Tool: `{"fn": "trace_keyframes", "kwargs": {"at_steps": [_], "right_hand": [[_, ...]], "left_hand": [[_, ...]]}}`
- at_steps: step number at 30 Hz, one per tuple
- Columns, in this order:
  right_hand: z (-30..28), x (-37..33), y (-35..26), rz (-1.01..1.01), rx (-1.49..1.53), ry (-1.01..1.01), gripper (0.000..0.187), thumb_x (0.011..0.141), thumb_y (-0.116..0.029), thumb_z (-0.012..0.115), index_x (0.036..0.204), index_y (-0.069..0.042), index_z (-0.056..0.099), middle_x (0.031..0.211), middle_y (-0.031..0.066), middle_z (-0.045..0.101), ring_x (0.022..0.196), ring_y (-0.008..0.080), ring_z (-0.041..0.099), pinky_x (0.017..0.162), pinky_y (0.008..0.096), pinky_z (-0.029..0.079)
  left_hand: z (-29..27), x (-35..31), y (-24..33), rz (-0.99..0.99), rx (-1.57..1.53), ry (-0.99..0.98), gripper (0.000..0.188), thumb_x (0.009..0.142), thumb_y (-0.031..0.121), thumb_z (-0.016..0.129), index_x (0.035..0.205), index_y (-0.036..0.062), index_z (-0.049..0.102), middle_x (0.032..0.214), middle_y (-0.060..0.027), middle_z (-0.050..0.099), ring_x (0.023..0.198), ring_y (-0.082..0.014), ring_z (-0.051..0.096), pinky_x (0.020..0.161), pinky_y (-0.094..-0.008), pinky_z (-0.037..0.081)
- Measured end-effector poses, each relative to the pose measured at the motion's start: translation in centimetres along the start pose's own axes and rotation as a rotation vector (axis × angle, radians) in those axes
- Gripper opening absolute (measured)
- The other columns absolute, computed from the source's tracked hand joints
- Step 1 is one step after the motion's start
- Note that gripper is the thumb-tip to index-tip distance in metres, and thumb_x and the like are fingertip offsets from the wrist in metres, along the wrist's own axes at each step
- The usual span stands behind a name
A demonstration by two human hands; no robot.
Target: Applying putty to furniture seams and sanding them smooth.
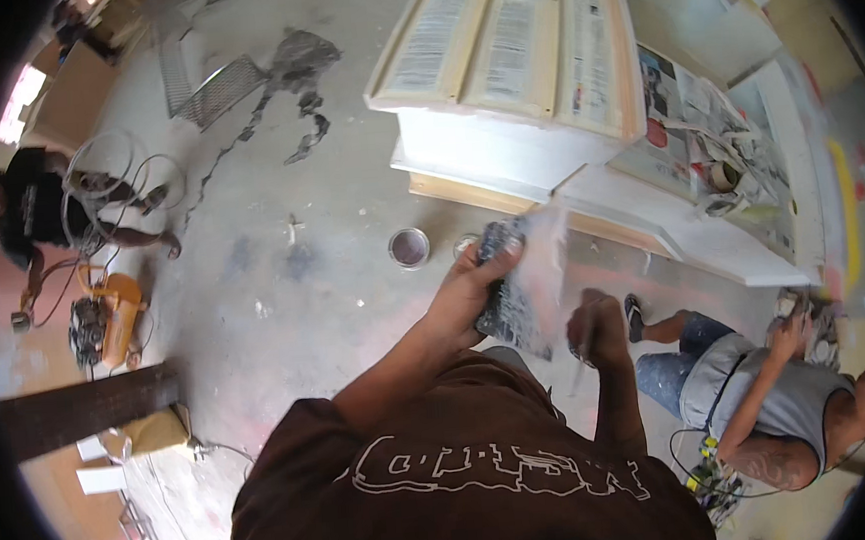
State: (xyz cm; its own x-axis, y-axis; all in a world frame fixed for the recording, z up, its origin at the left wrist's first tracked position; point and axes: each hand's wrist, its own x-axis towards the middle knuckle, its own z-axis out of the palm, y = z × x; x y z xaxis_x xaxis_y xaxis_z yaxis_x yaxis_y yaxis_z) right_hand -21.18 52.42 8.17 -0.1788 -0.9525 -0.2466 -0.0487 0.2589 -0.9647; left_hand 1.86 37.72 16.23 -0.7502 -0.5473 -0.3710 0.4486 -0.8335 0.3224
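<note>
In front of my chest, my left hand (474, 285) grips a flat slab (512, 317), dark and smeared with white, the thumb lying over its upper face. A pale, blurred area borders the slab on its right. Just to the right, my right hand (598, 329) is closed in a fist. Something thin seems to stick out below its fingers, but blur hides its kind. Beyond the slab stands a white cabinet (489, 151), its top panels covered with newspaper between cream strips. A round tub (409, 249) of greyish stuff sits on the floor, left of the cabinet.
A co-worker (762, 387) crouches at the right. Crumpled newspaper (731, 164) lies in the white frame (785, 215). At the left, another person (37, 207) is beside an orange compressor (120, 317) and looped hose (115, 182). A dark beam (91, 409) juts in below.
</note>
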Motion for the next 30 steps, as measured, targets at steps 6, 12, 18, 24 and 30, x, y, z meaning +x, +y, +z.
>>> {"fn": "trace_keyframes", "kwargs": {"at_steps": [6,12,18,24,30], "right_hand": [[-2.4,-1.2,1.9,-0.522,1.259,-0.505,0.028,0.103,-0.036,0.045,0.100,-0.009,0.047,0.085,0.0072,0.053,0.079,0.0205,0.057,0.077,0.0326,0.051],[0.4,-11.2,9.4,0.085,-0.274,-0.073,0.054,0.104,-0.040,0.046,0.134,0.004,0.046,0.100,0.0156,0.065,0.094,0.0229,0.060,0.085,0.0371,0.050],[10.1,-9.8,1.5,-0.059,0.358,0.672,0.039,0.106,-0.040,0.043,0.095,-0.003,0.046,0.076,0.0039,0.046,0.068,0.0195,0.047,0.067,0.0385,0.048],[16.1,-13.7,0.3,-0.669,-0.145,0.358,0.062,0.096,-0.063,0.051,0.071,-0.006,0.043,0.063,0.0066,0.047,0.056,0.0173,0.047,0.053,0.0358,0.040],[20.5,-12.9,-2.6,-0.265,0.493,-0.077,0.054,0.094,-0.059,0.058,0.088,-0.006,0.052,0.068,0.0016,0.052,0.059,0.0127,0.051,0.054,0.0286,0.044]], "left_hand": [[0.7,-5.2,-11.3,-0.087,0.417,-0.104,0.043,0.095,0.024,0.069,0.129,0.0012,0.059,0.112,-0.0061,0.066,0.104,-0.0143,0.059,0.092,-0.0318,0.048],[-2.4,-11.4,-12.4,0.102,0.001,-0.030,0.030,0.097,0.026,0.067,0.117,0.0054,0.061,0.099,-0.0033,0.071,0.079,-0.0114,0.071,0.071,-0.0279,0.060],[-3.3,-18.2,-18.0,-0.264,-0.080,0.066,0.041,0.098,0.041,0.060,0.117,0.0050,0.063,0.090,-0.0038,0.073,0.067,-0.0149,0.071,0.058,-0.0263,0.059],[-4.2,-22.7,-16.7,0.001,0.011,0.243,0.040,0.098,0.051,0.058,0.103,0.0115,0.066,0.075,0.0004,0.060,0.059,-0.0100,0.057,0.048,-0.0244,0.045],[-8.7,-27.6,-11.9,-0.008,-0.299,0.218,0.030,0.096,0.048,0.061,0.093,0.0183,0.057,0.069,0.0061,0.046,0.051,-0.0078,0.042,0.040,-0.0242,0.035]]}}
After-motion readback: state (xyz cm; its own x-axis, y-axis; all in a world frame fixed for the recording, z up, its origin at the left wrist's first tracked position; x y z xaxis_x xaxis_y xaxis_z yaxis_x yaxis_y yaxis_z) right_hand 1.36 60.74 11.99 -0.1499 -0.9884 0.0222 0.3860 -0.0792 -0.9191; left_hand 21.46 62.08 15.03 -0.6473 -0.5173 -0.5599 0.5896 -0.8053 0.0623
